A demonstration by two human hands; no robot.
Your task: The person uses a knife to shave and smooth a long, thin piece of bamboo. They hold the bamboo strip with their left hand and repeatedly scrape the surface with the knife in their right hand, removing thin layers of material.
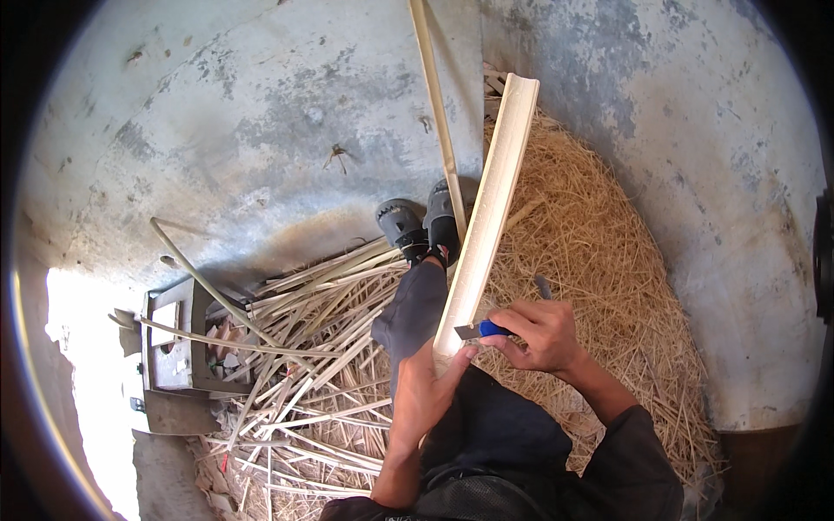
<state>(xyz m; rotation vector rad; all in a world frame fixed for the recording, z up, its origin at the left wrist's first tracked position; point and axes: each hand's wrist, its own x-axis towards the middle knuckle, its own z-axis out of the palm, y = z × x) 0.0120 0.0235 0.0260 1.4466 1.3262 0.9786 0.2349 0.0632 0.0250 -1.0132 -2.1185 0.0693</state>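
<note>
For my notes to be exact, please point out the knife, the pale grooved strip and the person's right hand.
Knife [493, 329]: head view, on its blue handle.
Pale grooved strip [488, 213]: head view, midway along its length.
Right hand [540, 338]: head view, on its back.

We can read no text, label, brand, number or sign anywhere in view: no legible marking on blue-handled utility knife [492, 328], split bamboo piece [493, 204], dark shoes [399, 221] or box [176, 373] at left.
</note>
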